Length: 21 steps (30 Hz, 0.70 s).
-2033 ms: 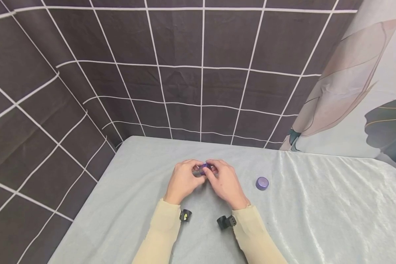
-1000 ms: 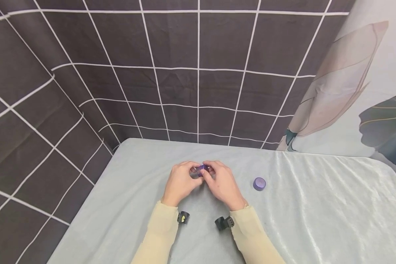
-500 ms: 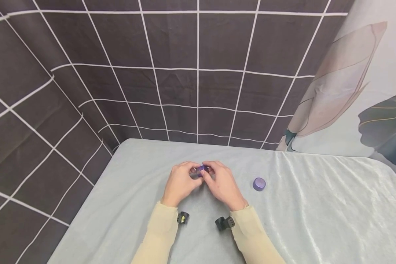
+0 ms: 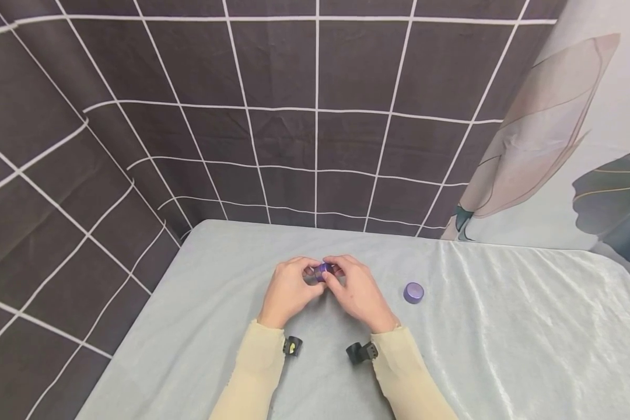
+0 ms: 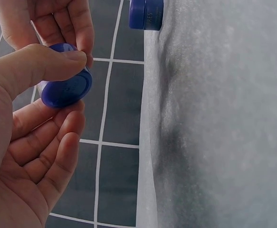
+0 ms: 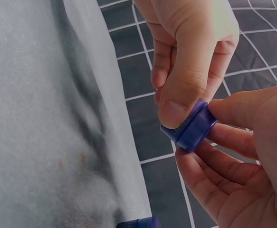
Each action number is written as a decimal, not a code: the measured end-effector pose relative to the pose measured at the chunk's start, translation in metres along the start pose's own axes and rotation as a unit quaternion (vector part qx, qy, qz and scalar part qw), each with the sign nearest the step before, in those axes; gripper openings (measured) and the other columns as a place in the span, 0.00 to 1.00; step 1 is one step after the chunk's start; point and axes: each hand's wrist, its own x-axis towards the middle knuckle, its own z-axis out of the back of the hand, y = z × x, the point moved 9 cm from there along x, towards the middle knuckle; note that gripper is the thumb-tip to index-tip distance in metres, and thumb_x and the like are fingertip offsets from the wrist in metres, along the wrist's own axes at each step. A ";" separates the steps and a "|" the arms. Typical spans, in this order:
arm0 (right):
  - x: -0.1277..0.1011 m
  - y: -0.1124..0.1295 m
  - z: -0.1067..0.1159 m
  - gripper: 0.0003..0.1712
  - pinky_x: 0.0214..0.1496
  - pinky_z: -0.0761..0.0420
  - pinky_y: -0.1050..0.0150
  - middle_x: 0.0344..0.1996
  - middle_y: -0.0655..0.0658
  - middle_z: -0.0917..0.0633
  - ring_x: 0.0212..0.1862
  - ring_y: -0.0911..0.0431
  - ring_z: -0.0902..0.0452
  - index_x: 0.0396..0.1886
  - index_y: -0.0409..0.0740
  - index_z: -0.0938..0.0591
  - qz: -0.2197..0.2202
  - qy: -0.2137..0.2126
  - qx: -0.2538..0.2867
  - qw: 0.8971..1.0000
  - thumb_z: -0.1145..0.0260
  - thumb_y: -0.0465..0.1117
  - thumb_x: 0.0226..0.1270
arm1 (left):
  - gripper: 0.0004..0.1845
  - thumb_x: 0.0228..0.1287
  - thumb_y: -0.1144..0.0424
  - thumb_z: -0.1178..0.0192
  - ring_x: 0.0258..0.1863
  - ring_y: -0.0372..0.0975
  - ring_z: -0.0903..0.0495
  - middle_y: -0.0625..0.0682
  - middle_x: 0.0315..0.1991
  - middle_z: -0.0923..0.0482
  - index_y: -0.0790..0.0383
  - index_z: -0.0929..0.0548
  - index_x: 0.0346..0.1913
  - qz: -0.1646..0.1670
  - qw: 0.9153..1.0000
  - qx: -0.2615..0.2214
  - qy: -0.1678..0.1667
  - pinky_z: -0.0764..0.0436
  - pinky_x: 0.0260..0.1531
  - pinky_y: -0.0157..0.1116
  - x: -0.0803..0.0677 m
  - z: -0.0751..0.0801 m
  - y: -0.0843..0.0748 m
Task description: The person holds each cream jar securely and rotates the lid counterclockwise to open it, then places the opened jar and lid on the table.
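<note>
Both hands meet over the table's middle around a small purple cosmetic jar (image 4: 322,270). My left hand (image 4: 290,291) pinches it from the left side, and my right hand (image 4: 358,294) grips it from the right. Up close in the left wrist view, the jar (image 5: 67,90) shows a glossy flat round end, partly covered by a thumb. The right wrist view has the jar (image 6: 194,130) tilted, its stepped side between the fingers. A second purple jar (image 4: 413,293) stands on the cloth right of my right hand; pale lettering marks its side in the left wrist view.
A pale blue velvety cloth (image 4: 504,326) covers the table, wrinkled on the right. Behind and to the left hangs a dark curtain with a white grid (image 4: 278,134). A leaf-patterned curtain (image 4: 546,140) hangs at the back right.
The head view shifts slightly. Both hands keep hold of the jar in nearly the same place, with only small finger movement. The second jar stays where it stands.
</note>
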 end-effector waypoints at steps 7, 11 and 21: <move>0.000 0.001 0.000 0.17 0.51 0.19 0.55 0.46 0.43 0.14 0.45 0.53 0.16 0.53 0.37 0.17 0.009 0.005 -0.001 1.000 0.32 0.37 0.66 | 0.16 0.46 0.62 0.24 0.30 0.36 0.20 0.46 0.30 0.17 0.60 0.11 0.41 0.001 1.000 -0.002 0.003 0.22 0.32 0.33 0.000 -0.001 -0.001; 0.000 0.001 0.000 0.17 0.51 0.19 0.55 0.46 0.43 0.14 0.45 0.53 0.16 0.53 0.37 0.17 0.012 0.007 -0.003 1.000 0.32 0.37 0.66 | 0.16 0.46 0.62 0.24 0.30 0.36 0.21 0.46 0.30 0.17 0.60 0.11 0.41 0.001 1.000 -0.002 0.003 0.22 0.32 0.33 0.000 -0.001 -0.001; 0.000 0.002 0.000 0.17 0.50 0.20 0.54 0.47 0.42 0.15 0.45 0.53 0.17 0.53 0.37 0.17 0.023 0.005 -0.007 1.000 0.32 0.36 0.65 | 0.17 0.46 0.62 0.23 0.30 0.37 0.20 0.46 0.30 0.17 0.60 0.11 0.41 -0.001 1.000 -0.002 0.005 0.21 0.33 0.33 0.000 -0.002 -0.002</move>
